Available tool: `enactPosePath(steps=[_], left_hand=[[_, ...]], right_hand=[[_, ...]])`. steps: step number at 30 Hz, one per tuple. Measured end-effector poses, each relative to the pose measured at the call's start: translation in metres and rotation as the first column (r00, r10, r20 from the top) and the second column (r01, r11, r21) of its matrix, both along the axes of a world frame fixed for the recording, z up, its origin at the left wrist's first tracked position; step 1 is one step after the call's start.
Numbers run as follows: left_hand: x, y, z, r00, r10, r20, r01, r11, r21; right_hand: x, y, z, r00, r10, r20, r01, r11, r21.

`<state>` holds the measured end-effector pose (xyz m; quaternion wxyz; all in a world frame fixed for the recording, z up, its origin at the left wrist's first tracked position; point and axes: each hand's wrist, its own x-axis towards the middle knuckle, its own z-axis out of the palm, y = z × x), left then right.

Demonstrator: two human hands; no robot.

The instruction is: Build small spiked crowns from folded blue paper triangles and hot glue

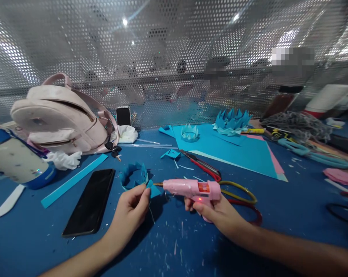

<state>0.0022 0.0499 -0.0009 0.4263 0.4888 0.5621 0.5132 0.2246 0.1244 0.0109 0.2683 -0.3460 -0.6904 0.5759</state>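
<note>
My right hand [210,209] is wrapped round the handle of a pink glue gun [182,187], whose small indicator light glows orange-red. Its nozzle points left and meets, or nearly meets, a small folded piece of blue paper [154,190]. Between thumb and forefinger my left hand [134,202] pinches that piece. Just behind the left fingertips stands a ring of folded blue paper points [135,174]; I cannot tell whether the pinched piece is joined to it. Another folded blue piece [171,154] lies farther back. A thin thread of glue hangs below the left fingers.
A black phone [89,202] and a blue paper strip [76,181] lie left, before a pink backpack [61,119]. Scissors [204,165] lie behind the glue gun. Blue sheets [249,156] carry a pale paper ring [189,133] and a larger spiky one [232,122]. Perforated metal rises behind.
</note>
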Motion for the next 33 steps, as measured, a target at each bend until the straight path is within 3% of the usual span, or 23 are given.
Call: enactPosePath(steps=[5, 13, 33], left_hand=[[-0.001, 0.001, -0.001, 0.997, -0.018, -0.072, 0.018, 1.000, 0.007], [0.001, -0.001, 0.004, 0.998, -0.038, -0.052, 0.038, 0.999, -0.009], [0.002, -0.002, 0.004, 0.998, -0.054, -0.016, 0.054, 0.998, -0.009]], right_hand=[[0.000, -0.001, -0.005, 0.999, -0.031, -0.031, 0.031, 0.999, 0.008], [0.003, 0.000, -0.013, 0.999, -0.043, 0.033, 0.045, 0.998, -0.053], [0.001, -0.002, -0.002, 0.997, -0.049, 0.061, 0.053, 0.996, -0.072]])
